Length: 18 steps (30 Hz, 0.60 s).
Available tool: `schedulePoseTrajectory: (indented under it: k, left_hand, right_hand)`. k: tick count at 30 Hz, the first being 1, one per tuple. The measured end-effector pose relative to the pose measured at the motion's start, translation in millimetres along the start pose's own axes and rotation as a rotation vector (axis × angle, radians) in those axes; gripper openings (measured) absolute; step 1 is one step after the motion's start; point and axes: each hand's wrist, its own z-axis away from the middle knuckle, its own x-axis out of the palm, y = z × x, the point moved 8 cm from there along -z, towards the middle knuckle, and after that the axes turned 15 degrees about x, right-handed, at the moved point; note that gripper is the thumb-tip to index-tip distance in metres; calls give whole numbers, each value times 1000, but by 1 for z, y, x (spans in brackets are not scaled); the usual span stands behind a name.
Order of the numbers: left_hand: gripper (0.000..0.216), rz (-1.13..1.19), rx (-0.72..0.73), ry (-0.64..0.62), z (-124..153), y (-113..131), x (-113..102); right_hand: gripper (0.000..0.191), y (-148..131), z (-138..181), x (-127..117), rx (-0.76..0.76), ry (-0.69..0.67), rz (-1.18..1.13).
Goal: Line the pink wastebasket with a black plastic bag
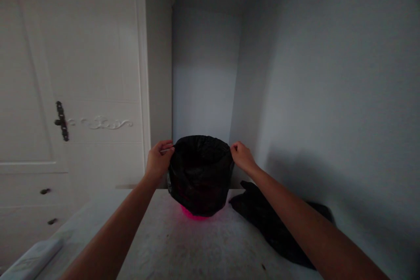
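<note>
A black plastic bag (201,183) covers a pink container (195,216), whose lower part shows beneath the bag's edge on the table. The bag's mouth faces up and is spread wide. My left hand (159,157) pinches its rim on the left side. On the opposite side, my right hand (242,156) has its fingers closed on the rim. Most of the container is hidden by the bag. Another black plastic bag (278,227) lies crumpled on the table, partly behind my right forearm.
The pale table (183,249) stands against a grey wall (328,96). To the left rises a white wardrobe (98,74) with dark handles and drawers. A white box-like object (34,258) sits at the table's front left. The room is dim.
</note>
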Motion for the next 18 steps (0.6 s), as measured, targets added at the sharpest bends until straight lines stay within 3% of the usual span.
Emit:
schedulePoseTrajectory:
  k: [10, 18]
  left_hand:
    - [28, -84, -128, -19, 10, -31, -3]
    - [10, -195, -66, -53, -3, -15, -6]
  right_hand:
    - [19, 17, -12, 0, 84, -20, -52]
    - [19, 14, -14, 0, 66, -98, -67]
